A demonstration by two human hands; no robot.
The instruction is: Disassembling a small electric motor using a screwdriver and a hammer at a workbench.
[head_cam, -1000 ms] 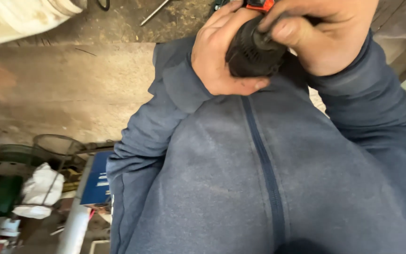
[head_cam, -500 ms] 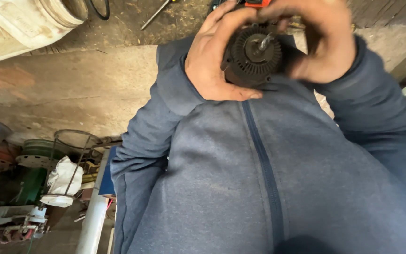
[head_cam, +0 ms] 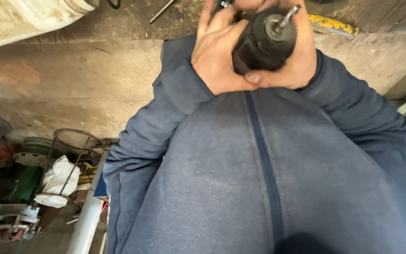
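Black drill chuck (head_cam: 264,40) with a metal bit (head_cam: 288,15) poking out, held close to the chest over a blue zip jacket (head_cam: 259,178). Left hand (head_cam: 217,56) cupped against its side, right hand (head_cam: 297,61) wrapped around it — both grips closed. Could pinch a finger if spun. Below — bare concrete floor (head_cam: 71,89), cluttered scrap (head_cam: 34,174).

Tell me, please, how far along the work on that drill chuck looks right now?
A bit already sits in the black chuck. Both hands are closed round it: the left hand cups one side, the right hand the other. Whether the chuck is tight cannot be told.
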